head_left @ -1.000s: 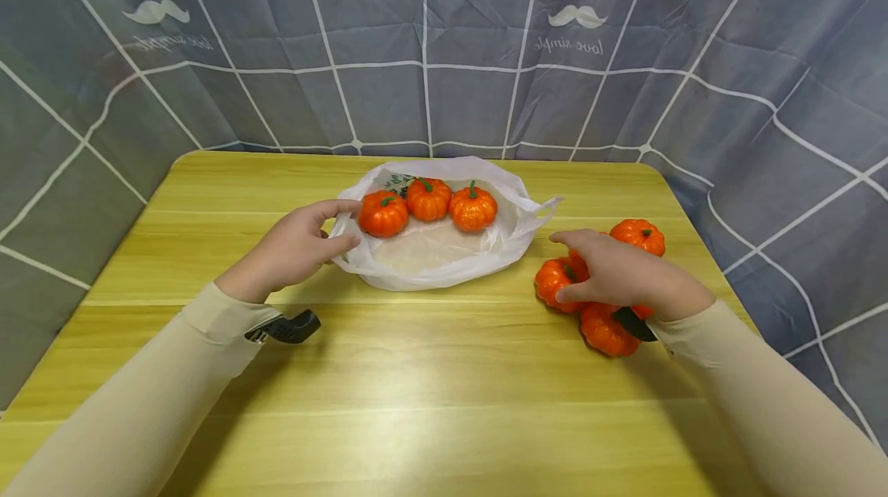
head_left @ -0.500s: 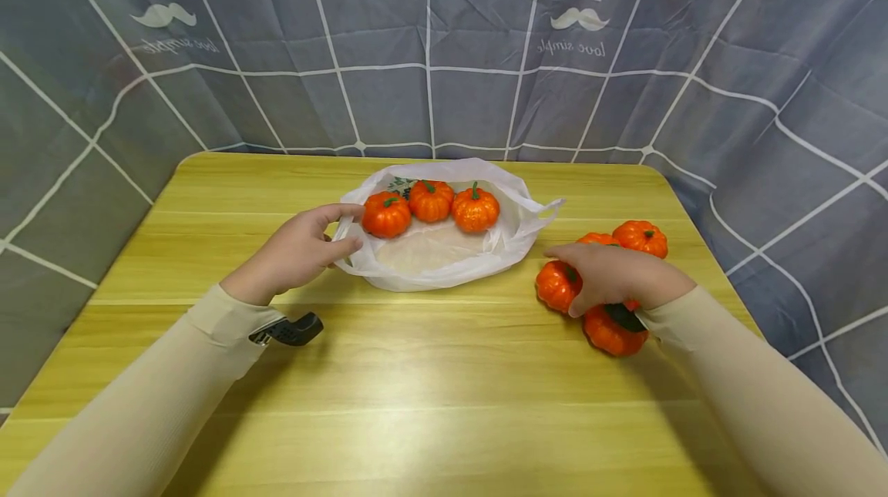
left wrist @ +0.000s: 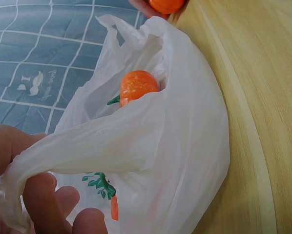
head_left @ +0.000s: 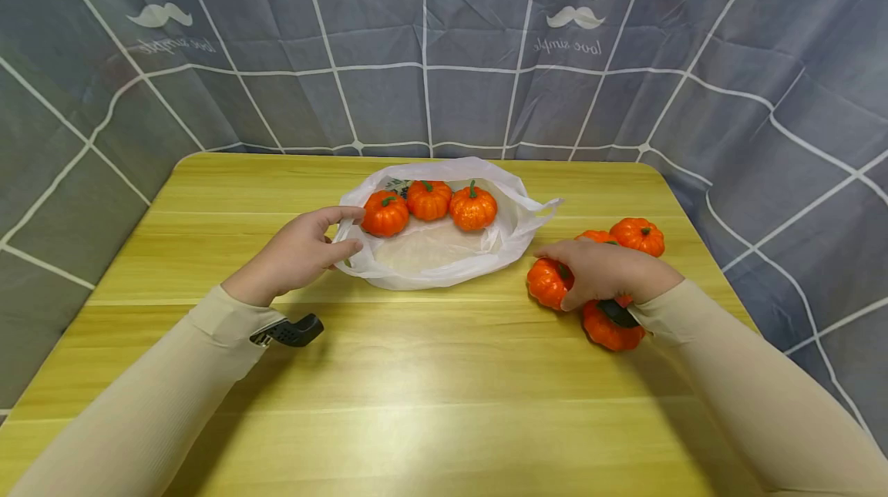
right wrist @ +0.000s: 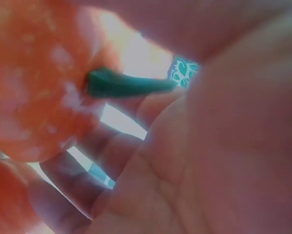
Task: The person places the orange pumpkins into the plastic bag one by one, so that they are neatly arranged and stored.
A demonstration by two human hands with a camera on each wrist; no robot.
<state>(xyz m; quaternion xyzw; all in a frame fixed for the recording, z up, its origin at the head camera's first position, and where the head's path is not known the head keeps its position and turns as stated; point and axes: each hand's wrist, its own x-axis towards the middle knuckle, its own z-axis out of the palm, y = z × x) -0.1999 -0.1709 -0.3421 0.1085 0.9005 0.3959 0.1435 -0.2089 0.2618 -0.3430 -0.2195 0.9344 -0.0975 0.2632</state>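
My left hand [head_left: 300, 254] holds the left side of a white plastic bag [head_left: 444, 279]. In the left wrist view, a folded strip of the bag [left wrist: 87, 148] runs between the thumb and the curled fingers. Inside the bag's wide mouth sit three small orange pumpkins [head_left: 385, 213] with green stems. To the right, my right hand [head_left: 610, 270] grips another small pumpkin [head_left: 546, 285] from above, thumb on the near side and fingers over the far side. In the right wrist view, that pumpkin's green stem [right wrist: 129, 85] points toward the palm.
Around the right hand lie more pumpkins: one behind [head_left: 638, 236], one partly covered [head_left: 597, 236], and one in front [head_left: 613, 327] under the dark wrist strap. All rest on a wooden table [head_left: 416, 389]. A grey checked curtain [head_left: 479, 35] encloses its back and sides.
My right hand has closed round the leftmost loose pumpkin and shifted it slightly left, toward the bag. The left hand and the bag have stayed nearly still.
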